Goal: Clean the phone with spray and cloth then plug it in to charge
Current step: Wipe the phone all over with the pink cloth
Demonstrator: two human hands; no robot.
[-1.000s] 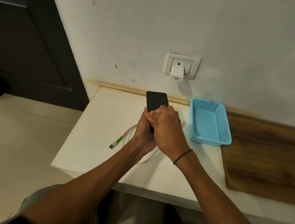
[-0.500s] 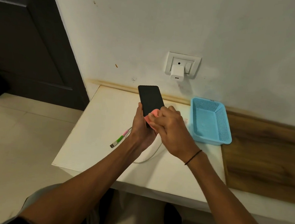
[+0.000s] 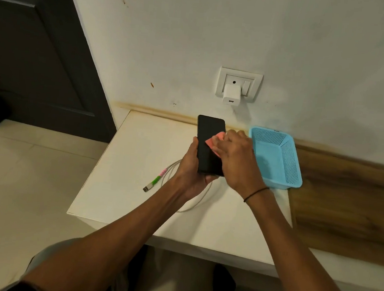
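Two hands work mid-wipe: left hand grips the black phone above the table, right hand presses a pink cloth on it, while the charging cable at seven o'clock awaits plugging.

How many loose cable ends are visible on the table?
1. The USB plug of the cable lies on the white table, left of the left hand. The cable's other end is hidden behind the hands.
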